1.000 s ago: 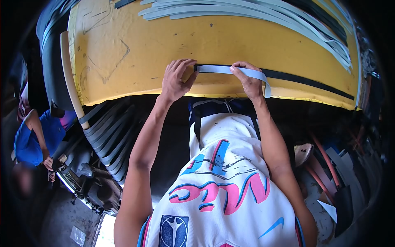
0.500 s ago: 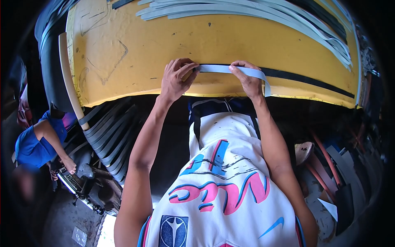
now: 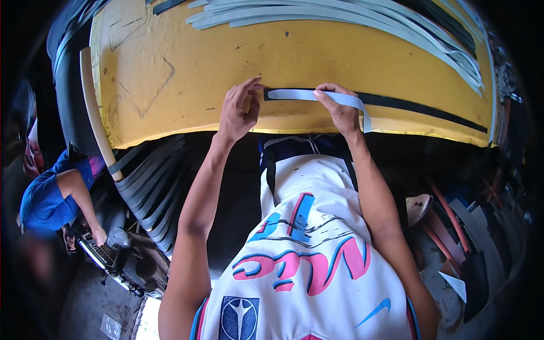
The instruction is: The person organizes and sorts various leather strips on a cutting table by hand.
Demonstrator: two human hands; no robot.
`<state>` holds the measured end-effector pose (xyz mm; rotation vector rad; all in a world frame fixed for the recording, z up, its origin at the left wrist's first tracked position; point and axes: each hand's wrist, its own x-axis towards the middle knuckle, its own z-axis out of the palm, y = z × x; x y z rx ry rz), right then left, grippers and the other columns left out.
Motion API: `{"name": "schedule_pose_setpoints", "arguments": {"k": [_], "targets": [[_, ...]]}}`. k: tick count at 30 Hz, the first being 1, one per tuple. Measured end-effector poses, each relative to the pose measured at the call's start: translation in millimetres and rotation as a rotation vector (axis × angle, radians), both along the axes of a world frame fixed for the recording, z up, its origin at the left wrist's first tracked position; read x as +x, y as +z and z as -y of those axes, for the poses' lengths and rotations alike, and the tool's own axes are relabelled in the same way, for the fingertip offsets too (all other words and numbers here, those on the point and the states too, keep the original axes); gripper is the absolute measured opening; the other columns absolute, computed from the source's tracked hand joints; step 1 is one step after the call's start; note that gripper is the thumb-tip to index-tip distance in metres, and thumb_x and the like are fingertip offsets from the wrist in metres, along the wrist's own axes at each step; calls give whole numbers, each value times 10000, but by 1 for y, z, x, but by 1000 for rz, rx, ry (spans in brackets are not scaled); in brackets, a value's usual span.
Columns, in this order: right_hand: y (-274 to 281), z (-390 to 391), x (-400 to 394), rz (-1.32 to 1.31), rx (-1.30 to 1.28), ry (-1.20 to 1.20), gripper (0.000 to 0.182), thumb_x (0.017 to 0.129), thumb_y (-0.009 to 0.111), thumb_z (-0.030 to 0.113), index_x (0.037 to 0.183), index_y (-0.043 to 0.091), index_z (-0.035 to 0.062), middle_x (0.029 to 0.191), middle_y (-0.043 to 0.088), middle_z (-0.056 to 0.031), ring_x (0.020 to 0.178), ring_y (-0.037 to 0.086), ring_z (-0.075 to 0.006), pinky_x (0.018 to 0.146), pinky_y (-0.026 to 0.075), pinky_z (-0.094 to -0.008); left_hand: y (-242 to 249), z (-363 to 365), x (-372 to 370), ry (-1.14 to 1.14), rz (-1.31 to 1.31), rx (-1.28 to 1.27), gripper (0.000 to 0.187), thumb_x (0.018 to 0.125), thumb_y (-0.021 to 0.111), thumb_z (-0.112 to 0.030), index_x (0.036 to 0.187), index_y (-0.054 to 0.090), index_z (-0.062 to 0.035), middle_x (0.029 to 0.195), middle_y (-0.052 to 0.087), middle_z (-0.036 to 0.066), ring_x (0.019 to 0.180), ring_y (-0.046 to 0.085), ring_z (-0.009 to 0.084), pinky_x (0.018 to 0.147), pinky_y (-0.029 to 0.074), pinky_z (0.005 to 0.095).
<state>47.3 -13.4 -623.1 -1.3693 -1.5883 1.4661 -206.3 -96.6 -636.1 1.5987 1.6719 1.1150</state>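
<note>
A light grey strip lies along the left part of a black strip on the yellow table surface. My right hand pinches the grey strip between thumb and fingers, and its free end curls down past the hand over the table's near edge. Just left of the strips' ends, my left hand is raised over the yellow surface with fingers apart and nothing in them.
Many grey strips are piled along the table's far side. Dark strips hang from a pole at the left. A co-worker in blue bends over a machine. Sheets and red bars stand at the right.
My left hand has let go of the grey strip's left end and moved slightly left, its fingers opening. The co-worker's arm has shifted a little.
</note>
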Motion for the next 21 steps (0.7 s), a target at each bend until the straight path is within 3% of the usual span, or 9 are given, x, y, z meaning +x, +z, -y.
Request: {"name": "schedule_pose_setpoints", "arguments": {"k": [3, 10, 13, 15, 16, 21], "targets": [[0, 0, 1, -9, -8, -6, 240, 882, 752, 225, 924, 733, -11, 820, 726, -53, 752, 654, -99, 692, 503, -237, -2, 1, -1, 22, 16, 10, 433, 837, 512, 131, 1217, 630, -42, 1077, 686, 99, 934, 645, 255, 871, 511, 373], [-4, 0, 2, -59, -26, -12, 246, 880, 753, 216, 938, 732, -22, 838, 737, -67, 762, 661, -108, 712, 511, -247, -6, 4, 0, 46, 70, -22, 411, 856, 477, 159, 1189, 632, -24, 1108, 651, 138, 912, 659, 239, 804, 533, 348], [-5, 0, 3, -52, -29, -11, 250, 878, 754, 215, 943, 729, -25, 839, 739, -70, 762, 662, -108, 714, 513, -250, -6, 2, 4, 68, 37, -27, 386, 854, 515, 137, 1180, 638, -29, 1107, 648, 149, 963, 653, 268, 838, 521, 374], [-6, 0, 3, -42, -28, -6, 247, 877, 754, 210, 944, 727, -26, 841, 741, -72, 764, 664, -107, 715, 515, -251, -8, 1, 6, 7, -172, 127, 354, 855, 570, 94, 1176, 647, -34, 1101, 649, 148, 1004, 634, 294, 884, 494, 401], [-5, -1, 3, -33, -27, -1, 244, 877, 754, 205, 946, 726, -27, 842, 743, -75, 766, 666, -107, 716, 517, -252, -5, 1, 9, 1, -185, 110, 319, 851, 653, 18, 1157, 674, -68, 1096, 655, 119, 1017, 615, 298, 905, 465, 408], [-4, 0, 3, -14, -24, -3, 244, 879, 752, 208, 950, 727, -24, 846, 748, -81, 770, 676, -109, 719, 523, -252, -2, -1, 14, -54, -295, 77, 311, 821, 763, -82, 1124, 710, -126, 1108, 661, 79, 1022, 606, 280, 878, 468, 398]]}}
